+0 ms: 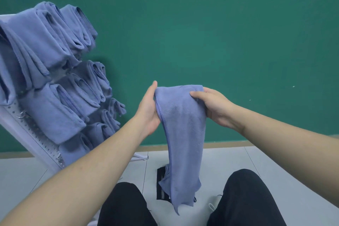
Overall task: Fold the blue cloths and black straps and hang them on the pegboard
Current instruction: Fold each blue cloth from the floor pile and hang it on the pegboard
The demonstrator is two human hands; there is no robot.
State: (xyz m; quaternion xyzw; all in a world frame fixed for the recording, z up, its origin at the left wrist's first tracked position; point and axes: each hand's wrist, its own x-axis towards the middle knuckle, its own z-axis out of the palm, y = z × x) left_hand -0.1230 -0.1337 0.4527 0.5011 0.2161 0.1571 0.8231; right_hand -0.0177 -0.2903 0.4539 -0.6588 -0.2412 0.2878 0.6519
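**Blue cloth held up mid-fold, loose tail hanging low**

Nearest, a black strap (162, 185) lies on the grey floor (275, 161) between the person's knees. Above it, the left hand (149, 108) and right hand (216, 106) each grip the top of a blue cloth (183, 134). Its uneven tail could fold crooked or slip free. Far left, the pegboard (31, 134) is crowded with folded cloths (45, 42), so hanging another may knock neighbours off.

so the cloth (180, 124) being held is a soft periwinkle blue, same shade as the folded cloths (55, 71) on the white pegboard (34, 139) at left. Far wall (220, 33) is deep green, floor (275, 159) pale grey, trousers (244, 200) black, and the black strap (162, 187) has thin white stripes.
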